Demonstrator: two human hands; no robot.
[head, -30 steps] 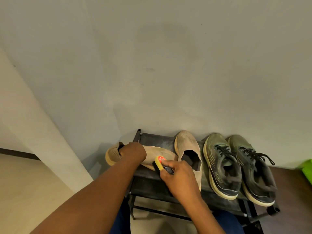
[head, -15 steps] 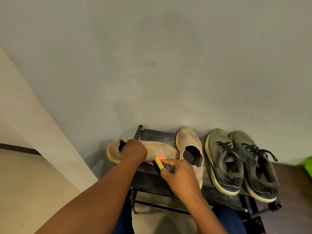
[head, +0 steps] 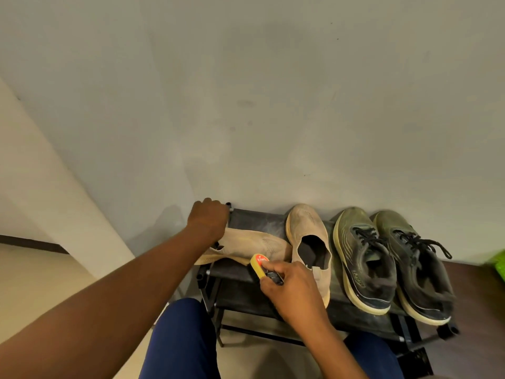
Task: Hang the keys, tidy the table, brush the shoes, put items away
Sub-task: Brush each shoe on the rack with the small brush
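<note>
Gripped tan shoe [head: 251, 246] on rack's [head: 246, 272] left end with left hand [head: 209, 221]; pinched brush [head: 258, 265] against it with right hand [head: 292, 289]. Overhung edge; could have slipped under hard strokes.

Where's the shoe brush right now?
In the head view, low centre: the yellow brush is gripped by the right hand, against the beige shoe lying sideways at the rack's left end.
</note>
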